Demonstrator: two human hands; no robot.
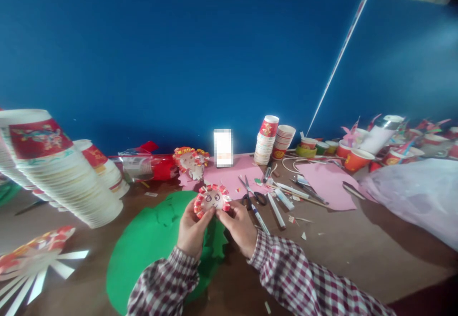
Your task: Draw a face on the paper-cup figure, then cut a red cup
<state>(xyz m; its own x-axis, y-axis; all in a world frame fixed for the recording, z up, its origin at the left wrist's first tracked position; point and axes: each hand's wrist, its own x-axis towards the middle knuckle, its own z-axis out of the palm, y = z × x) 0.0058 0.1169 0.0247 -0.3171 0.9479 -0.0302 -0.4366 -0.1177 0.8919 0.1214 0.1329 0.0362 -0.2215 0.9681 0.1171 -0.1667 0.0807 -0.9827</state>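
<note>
Between my two hands is a paper cup craft (213, 198), a round white base with a drawn smiling face and curled red-and-white strips around its edge. My left hand (192, 230) pinches its left side, thumb on the front. From the right, my right hand (240, 225) grips the lower edge, its thumb near the other thumb. Below them lies a large green paper sheet (143, 254) with a cut edge. Black-handled scissors (250, 196) rest open to the right of my right hand, beside a white marker (260, 219).
Tall paper cup stacks (71, 178) lean at the left, near a cut cup with splayed strips (32, 263). Finished curled crafts (191, 161) and another cup stack (266, 142) stand behind. Pink paper (327, 187), pens, scraps, orange cups (358, 159) and a translucent plastic bag (418, 192) occupy the right.
</note>
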